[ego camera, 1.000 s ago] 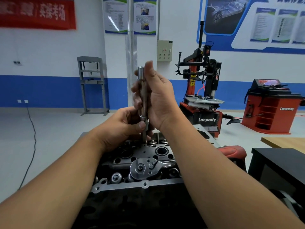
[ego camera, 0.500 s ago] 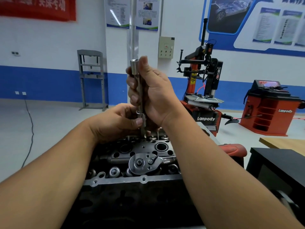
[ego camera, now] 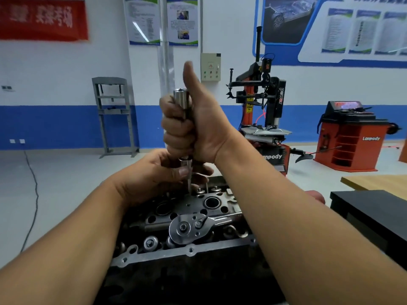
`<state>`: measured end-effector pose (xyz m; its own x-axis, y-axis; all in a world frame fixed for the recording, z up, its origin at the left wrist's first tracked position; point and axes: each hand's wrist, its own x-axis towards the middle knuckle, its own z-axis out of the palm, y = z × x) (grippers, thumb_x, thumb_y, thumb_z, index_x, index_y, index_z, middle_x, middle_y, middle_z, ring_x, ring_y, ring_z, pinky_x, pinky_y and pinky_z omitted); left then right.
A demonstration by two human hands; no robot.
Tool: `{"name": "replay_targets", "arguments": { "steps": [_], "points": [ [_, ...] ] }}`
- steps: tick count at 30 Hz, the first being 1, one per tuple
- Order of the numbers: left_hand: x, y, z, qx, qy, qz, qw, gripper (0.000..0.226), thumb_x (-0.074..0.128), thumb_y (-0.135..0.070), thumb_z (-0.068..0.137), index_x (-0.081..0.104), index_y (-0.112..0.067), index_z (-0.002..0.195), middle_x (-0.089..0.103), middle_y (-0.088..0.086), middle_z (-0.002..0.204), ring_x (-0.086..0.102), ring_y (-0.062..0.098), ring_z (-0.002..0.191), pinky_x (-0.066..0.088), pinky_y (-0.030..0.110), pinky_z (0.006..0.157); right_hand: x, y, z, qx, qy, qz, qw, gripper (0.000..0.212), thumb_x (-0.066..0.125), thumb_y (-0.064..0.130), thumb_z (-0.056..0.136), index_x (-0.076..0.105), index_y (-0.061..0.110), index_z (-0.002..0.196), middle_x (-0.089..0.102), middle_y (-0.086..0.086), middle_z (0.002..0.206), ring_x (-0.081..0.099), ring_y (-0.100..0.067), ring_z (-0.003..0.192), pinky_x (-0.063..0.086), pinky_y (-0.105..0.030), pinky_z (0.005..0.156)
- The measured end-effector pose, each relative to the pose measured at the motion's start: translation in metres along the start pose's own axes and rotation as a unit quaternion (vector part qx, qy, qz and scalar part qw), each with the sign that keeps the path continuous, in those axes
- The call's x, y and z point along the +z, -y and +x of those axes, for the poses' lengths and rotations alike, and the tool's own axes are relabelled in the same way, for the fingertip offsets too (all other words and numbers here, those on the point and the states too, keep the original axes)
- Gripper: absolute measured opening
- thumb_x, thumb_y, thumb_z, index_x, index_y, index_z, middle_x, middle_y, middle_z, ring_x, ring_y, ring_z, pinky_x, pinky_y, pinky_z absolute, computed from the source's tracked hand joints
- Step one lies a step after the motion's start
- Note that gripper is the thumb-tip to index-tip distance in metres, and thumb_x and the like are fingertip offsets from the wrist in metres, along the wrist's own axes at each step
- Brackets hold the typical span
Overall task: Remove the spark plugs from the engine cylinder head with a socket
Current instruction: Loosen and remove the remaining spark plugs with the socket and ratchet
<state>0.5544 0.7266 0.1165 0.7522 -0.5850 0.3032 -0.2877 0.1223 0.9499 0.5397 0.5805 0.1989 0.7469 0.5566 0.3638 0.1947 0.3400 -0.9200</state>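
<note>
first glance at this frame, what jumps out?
Dead centre, the right hand grips a long socket held upright, thumb sticking up, while the left hand pinches its thin lower end just above the cylinder head. A ratchet lies on the head's near side. Behind and to the right stand a red-and-black tyre changer and a red Lanpody machine.

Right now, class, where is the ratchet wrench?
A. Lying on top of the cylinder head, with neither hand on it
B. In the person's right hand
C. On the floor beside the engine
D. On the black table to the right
A: the ratchet wrench lies flat on the cylinder head, untouched, while the right hand grips the upright socket tool and the left hand holds its lower part.
</note>
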Motion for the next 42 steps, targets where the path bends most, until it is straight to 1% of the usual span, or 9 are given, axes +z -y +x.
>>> {"name": "replay_targets", "arguments": {
  "steps": [5,9,11,17,25,28,31,33,42],
  "points": [
    [-0.004,0.007,0.003,0.021,-0.056,0.035,0.998,0.024,0.072,-0.001,0.092,0.068,0.005,0.114,0.077,0.025,0.108,0.077,0.039,0.103,0.064,0.043,0.088,0.004,0.007,-0.001,0.049,-0.119,0.018,0.991,0.061,0.032,0.065,0.102,0.040,0.019,0.063,0.030,0.003,0.048,0.021,-0.016,0.044,0.016,-0.029,0.051],
    [-0.006,0.004,0.003,0.063,-0.062,0.122,0.989,0.027,0.082,0.004,0.079,0.084,-0.019,0.092,0.081,0.007,0.093,0.079,0.018,0.086,0.061,0.025,0.074,0.051,-0.005,-0.006,-0.108,-0.337,-0.134,0.926,0.047,0.061,0.073,0.077,0.058,0.029,0.090,0.061,0.009,0.087,0.056,-0.013,0.079,0.043,-0.034,0.069],
    [-0.006,0.002,0.003,0.061,-0.051,0.129,0.988,0.030,0.082,0.008,0.077,0.083,-0.017,0.094,0.081,0.008,0.094,0.078,0.018,0.086,0.061,0.025,0.075,0.054,-0.003,-0.005,-0.145,-0.351,-0.181,0.907,0.042,0.069,0.065,0.074,0.053,0.026,0.081,0.057,0.014,0.069,0.052,-0.012,0.065,0.040,-0.032,0.059],
    [-0.004,-0.002,-0.003,-0.008,0.063,-0.009,0.998,0.043,0.056,0.005,0.093,0.057,0.005,0.136,0.068,0.029,0.130,0.066,0.045,0.124,0.057,0.047,0.103,0.017,0.035,0.005,0.087,0.051,-0.111,0.989,0.044,0.047,0.040,0.105,0.021,0.025,0.073,0.021,0.009,0.049,0.015,-0.013,0.047,0.013,-0.028,0.051],
    [0.003,-0.003,-0.003,0.067,-0.090,0.214,0.970,0.040,0.081,-0.005,0.063,0.081,-0.041,0.080,0.078,-0.018,0.078,0.070,-0.009,0.073,0.054,0.012,0.064,0.071,-0.015,0.008,-0.084,-0.414,-0.205,0.883,0.038,0.075,0.048,0.072,0.045,0.033,0.088,0.057,0.008,0.083,0.055,-0.015,0.076,0.049,-0.040,0.068],
    [-0.002,-0.002,-0.002,0.055,-0.069,0.163,0.983,0.027,0.090,-0.003,0.073,0.082,-0.018,0.094,0.082,0.004,0.092,0.078,0.012,0.086,0.061,0.025,0.075,0.051,-0.002,0.012,-0.069,-0.346,-0.222,0.909,0.043,0.081,0.043,0.077,0.043,0.025,0.067,0.046,0.012,0.050,0.040,-0.013,0.048,0.039,-0.032,0.051],
    [-0.004,-0.003,-0.004,0.016,-0.004,0.021,1.000,0.030,0.072,-0.004,0.093,0.067,-0.001,0.123,0.075,0.024,0.117,0.074,0.039,0.109,0.062,0.043,0.093,0.023,0.025,0.013,0.088,-0.019,-0.155,0.984,0.052,0.067,0.041,0.091,0.030,0.026,0.059,0.027,0.009,0.045,0.019,-0.014,0.045,0.020,-0.025,0.046],
    [-0.004,-0.005,-0.006,0.016,0.014,-0.028,0.999,0.032,0.066,0.001,0.095,0.064,0.002,0.127,0.073,0.025,0.121,0.073,0.041,0.113,0.062,0.044,0.094,0.015,0.029,0.011,0.101,0.025,-0.106,0.989,0.050,0.056,0.043,0.099,0.034,0.024,0.059,0.028,0.009,0.047,0.021,-0.012,0.044,0.023,-0.024,0.046],
    [0.005,-0.007,0.000,0.067,-0.126,0.122,0.982,0.042,0.088,-0.014,0.066,0.077,-0.006,0.106,0.081,0.010,0.102,0.078,0.035,0.097,0.066,0.047,0.084,0.029,-0.023,0.008,-0.188,-0.391,-0.104,0.895,0.034,0.080,0.046,0.086,0.056,0.024,0.094,0.072,-0.003,0.082,0.062,-0.014,0.065,0.052,-0.035,0.068]
  ]
}}
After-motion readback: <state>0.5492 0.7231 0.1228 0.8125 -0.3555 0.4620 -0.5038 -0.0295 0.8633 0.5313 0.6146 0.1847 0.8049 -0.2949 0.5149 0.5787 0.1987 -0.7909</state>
